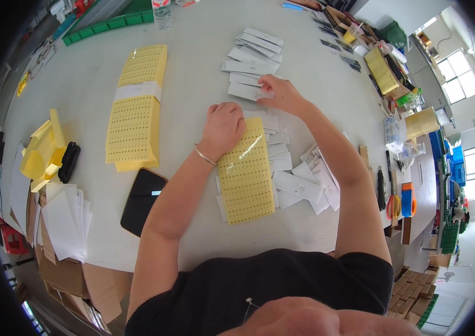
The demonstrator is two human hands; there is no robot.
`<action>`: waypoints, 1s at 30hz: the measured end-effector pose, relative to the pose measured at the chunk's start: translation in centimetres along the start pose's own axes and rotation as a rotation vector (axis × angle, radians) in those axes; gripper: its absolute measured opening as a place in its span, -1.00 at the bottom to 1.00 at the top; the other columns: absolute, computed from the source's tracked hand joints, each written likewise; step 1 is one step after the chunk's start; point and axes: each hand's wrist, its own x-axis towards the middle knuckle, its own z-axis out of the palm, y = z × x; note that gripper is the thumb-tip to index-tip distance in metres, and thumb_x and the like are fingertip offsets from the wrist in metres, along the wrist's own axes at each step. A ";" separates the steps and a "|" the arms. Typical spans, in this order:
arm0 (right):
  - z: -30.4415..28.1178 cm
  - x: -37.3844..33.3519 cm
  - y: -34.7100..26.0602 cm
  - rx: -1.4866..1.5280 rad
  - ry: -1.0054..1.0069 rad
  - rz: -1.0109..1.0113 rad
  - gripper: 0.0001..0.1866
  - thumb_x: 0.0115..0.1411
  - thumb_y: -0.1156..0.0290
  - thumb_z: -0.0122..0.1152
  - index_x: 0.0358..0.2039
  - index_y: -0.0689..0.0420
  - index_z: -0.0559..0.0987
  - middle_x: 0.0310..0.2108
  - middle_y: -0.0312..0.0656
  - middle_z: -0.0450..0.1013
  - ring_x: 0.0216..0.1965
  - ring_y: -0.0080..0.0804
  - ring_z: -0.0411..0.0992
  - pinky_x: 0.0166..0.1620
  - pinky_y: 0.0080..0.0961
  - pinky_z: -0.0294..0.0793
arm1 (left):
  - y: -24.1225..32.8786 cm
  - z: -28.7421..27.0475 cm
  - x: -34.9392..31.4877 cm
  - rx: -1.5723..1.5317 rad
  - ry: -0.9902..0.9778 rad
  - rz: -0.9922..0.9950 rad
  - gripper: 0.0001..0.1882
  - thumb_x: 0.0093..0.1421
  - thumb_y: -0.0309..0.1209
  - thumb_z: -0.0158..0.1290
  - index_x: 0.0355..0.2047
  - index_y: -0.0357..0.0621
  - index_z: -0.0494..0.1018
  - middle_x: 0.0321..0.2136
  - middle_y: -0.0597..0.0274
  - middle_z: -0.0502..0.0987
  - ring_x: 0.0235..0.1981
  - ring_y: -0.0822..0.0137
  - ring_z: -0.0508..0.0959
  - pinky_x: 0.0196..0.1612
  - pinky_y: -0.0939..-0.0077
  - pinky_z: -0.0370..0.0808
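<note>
Yellow sticker sheet (246, 176) sits at desk (192, 67) centre; your left hand (223, 129), fisted, pins its 12 o'clock edge flat. Right hand (281, 94) pinches a white card (248, 91) at 1 o'clock, likely for labelling.

Bare table (192, 95) lies open between the yellow sticker stack (135, 109) and scattered white cards (253, 59).
</note>
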 end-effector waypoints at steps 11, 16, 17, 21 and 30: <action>-0.8 -2.3 -2.1 0.717 -0.096 0.030 -0.73 0.10 0.34 0.19 -0.20 0.18 0.56 -0.29 -0.19 0.51 -0.24 -0.48 0.44 -0.13 -0.56 0.40 | 0.1 0.1 0.4 -0.062 0.042 -0.007 -0.96 0.06 -0.47 -0.02 -0.48 -0.15 0.41 -0.39 0.27 0.45 -0.24 0.21 0.44 -0.11 0.29 0.28; -0.6 -3.6 -5.3 0.320 -0.196 -0.009 -0.80 0.12 0.37 0.17 -0.27 0.19 0.58 -0.40 -0.26 0.52 -0.33 -0.53 0.42 -0.25 -0.54 0.40 | -0.7 0.0 0.3 -0.138 0.012 -0.084 -0.92 0.06 -0.43 -0.01 -0.53 -0.15 0.43 -0.45 0.28 0.46 -0.31 0.23 0.46 -0.11 0.29 0.30; -0.7 -3.7 -5.0 0.371 -0.182 0.053 -0.78 0.13 0.35 0.15 -0.26 0.18 0.58 -0.40 -0.23 0.52 -0.35 -0.49 0.43 -0.27 -0.53 0.41 | -0.8 0.0 0.4 -0.137 0.014 -0.084 -0.92 0.06 -0.43 -0.01 -0.53 -0.15 0.43 -0.45 0.28 0.46 -0.31 0.23 0.46 -0.11 0.29 0.30; -0.6 -4.3 -4.3 0.399 -0.070 0.119 -0.81 0.10 0.34 0.17 -0.32 0.14 0.59 -0.40 -0.20 0.51 -0.33 -0.41 0.43 -0.16 -0.45 0.37 | -0.8 0.2 0.4 -0.173 0.016 -0.096 -0.91 0.05 -0.44 -0.02 -0.55 -0.15 0.41 -0.48 0.28 0.46 -0.35 0.21 0.46 -0.13 0.30 0.31; 0.9 -3.7 -4.7 -0.136 0.273 -0.433 -0.90 -0.02 0.37 0.30 -0.44 0.01 0.58 -0.41 -0.37 0.47 -0.26 -0.38 0.38 0.02 -0.30 0.20 | -1.0 0.2 0.5 -0.167 0.033 -0.056 -0.93 0.04 -0.44 -0.02 -0.54 -0.14 0.41 -0.48 0.28 0.46 -0.34 0.21 0.45 -0.16 0.29 0.30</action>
